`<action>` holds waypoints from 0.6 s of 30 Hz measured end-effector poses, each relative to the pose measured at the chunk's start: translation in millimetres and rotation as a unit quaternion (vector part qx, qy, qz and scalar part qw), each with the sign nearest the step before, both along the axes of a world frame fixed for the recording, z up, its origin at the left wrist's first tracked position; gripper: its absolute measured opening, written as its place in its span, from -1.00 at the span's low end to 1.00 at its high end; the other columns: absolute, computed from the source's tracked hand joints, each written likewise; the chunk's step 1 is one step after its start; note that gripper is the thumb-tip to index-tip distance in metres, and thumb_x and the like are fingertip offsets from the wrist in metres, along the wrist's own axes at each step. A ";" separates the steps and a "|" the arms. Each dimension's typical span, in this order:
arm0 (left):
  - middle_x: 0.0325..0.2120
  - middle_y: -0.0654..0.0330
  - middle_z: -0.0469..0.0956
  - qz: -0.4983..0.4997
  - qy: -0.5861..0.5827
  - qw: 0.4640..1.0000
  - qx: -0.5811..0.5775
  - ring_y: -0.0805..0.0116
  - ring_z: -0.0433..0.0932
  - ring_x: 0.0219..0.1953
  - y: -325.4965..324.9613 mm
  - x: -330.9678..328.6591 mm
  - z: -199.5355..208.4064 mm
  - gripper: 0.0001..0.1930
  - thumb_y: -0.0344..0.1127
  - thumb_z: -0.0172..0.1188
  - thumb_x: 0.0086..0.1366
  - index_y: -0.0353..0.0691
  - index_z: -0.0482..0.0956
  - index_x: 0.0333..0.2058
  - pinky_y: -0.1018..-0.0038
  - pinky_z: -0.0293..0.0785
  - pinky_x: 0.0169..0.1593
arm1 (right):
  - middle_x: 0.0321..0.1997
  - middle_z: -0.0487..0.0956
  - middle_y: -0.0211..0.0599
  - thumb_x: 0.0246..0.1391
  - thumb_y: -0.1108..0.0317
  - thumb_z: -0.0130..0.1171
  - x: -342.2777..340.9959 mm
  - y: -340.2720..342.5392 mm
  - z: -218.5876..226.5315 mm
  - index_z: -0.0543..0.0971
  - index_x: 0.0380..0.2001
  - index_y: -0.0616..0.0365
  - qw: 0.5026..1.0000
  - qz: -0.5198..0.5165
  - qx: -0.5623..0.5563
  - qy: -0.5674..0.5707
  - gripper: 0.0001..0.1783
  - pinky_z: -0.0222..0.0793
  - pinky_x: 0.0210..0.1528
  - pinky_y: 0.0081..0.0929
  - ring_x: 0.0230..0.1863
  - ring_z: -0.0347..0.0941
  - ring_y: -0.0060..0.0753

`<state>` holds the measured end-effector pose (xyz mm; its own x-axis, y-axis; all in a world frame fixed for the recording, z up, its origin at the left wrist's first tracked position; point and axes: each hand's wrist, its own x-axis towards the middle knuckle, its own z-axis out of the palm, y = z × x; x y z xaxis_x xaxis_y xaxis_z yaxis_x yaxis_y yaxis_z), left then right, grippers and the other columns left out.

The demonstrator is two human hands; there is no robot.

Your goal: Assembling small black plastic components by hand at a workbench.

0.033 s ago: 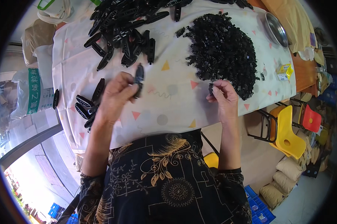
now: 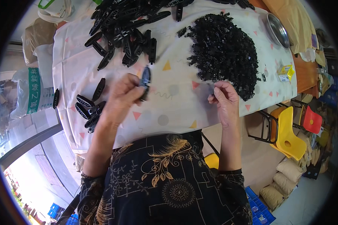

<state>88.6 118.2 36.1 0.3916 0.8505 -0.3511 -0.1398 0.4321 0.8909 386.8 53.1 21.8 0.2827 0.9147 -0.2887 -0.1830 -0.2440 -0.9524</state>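
My left hand [image 2: 126, 93] is closed on a long, pointed-oval black plastic part [image 2: 145, 80], held upright above the cloth and slightly blurred. To the right, my right hand [image 2: 225, 95] has its thumb and fingertips pinched together at the near edge of a heap of small black plastic pieces [image 2: 225, 52]. Whatever sits in that pinch is hidden or too small to make out. Beyond my left hand lies a big pile of similar long black parts [image 2: 124, 33]. Several more long black parts [image 2: 84, 101] rest beside my left forearm.
A patterned white cloth [image 2: 169, 108] covers the table. Toward the right edge are a round metal dish [image 2: 277, 30] and a small yellow-and-white box [image 2: 286, 72]. Yellow chairs [image 2: 290, 135] and stacked sacks [image 2: 285, 180] stand on the right; plastic bags [image 2: 30, 90] are at left.
My left hand has shifted slightly right with the long black part. At my right fingertips, a small black piece that showed before no longer shows clearly.
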 end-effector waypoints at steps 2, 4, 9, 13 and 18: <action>-0.44 0.24 0.49 -0.016 -0.062 0.996 -0.061 0.51 0.53 -0.42 -7.8 23.6 1.4 -0.88 -0.42 0.10 0.26 -0.25 0.40 -0.24 0.68 0.37 -0.42 | -0.36 0.51 -0.37 0.12 0.56 0.08 -4.4 -1.4 -4.4 0.52 -0.25 0.19 0.983 0.007 0.018 0.181 -0.88 0.40 -0.39 -0.63 -0.41 0.46 -0.57; -0.43 0.22 0.50 -0.041 -0.117 0.989 -0.086 0.48 0.54 -0.40 -10.7 44.5 -4.7 -0.85 -0.41 0.12 0.26 -0.26 0.39 -0.22 0.65 0.40 -0.39 | -0.35 0.51 -0.37 0.12 0.56 0.08 -17.1 0.5 -7.0 0.52 -0.25 0.20 0.983 0.018 0.008 0.181 -0.88 0.40 -0.39 -0.64 -0.41 0.46 -0.58; -0.40 0.21 0.51 -0.014 -0.114 0.990 -0.080 0.47 0.56 -0.36 -8.7 58.5 -13.1 -0.83 -0.40 0.13 0.27 -0.26 0.37 -0.20 0.62 0.43 -0.36 | -0.29 0.50 -0.40 0.09 0.56 0.13 -34.0 3.0 -10.4 0.51 -0.24 0.23 0.973 0.022 0.099 -0.205 -0.86 0.38 -0.34 -0.67 -0.40 0.41 -0.62; -0.39 0.22 0.52 0.036 -0.072 0.994 -0.072 0.47 0.56 -0.33 -7.9 37.5 -17.5 -0.81 -0.40 0.12 0.28 -0.22 0.36 -0.16 0.60 0.44 -0.33 | -0.30 0.48 -0.39 0.01 0.58 0.18 -34.4 6.8 1.3 0.50 -0.22 0.23 0.914 0.073 0.127 -0.379 -0.78 0.39 -0.33 -0.65 -0.39 0.42 -0.58; -0.31 0.22 0.51 0.010 -0.100 0.989 -0.111 0.42 0.57 -0.30 -17.8 33.4 -19.0 -0.75 -0.39 0.12 0.28 -0.19 0.36 -0.08 0.58 0.45 -0.30 | -0.31 0.46 -0.22 -0.09 0.61 0.22 -49.1 19.4 -3.1 0.49 -0.25 0.21 0.832 0.164 0.145 -0.510 -0.73 0.43 -0.36 -0.50 -0.43 0.44 -0.35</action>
<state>122.0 100.5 17.1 0.4552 0.7698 -0.4475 -0.3139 0.6090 0.7284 337.7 72.5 18.7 -0.0322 0.9803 0.1948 0.7876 0.1448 -0.5990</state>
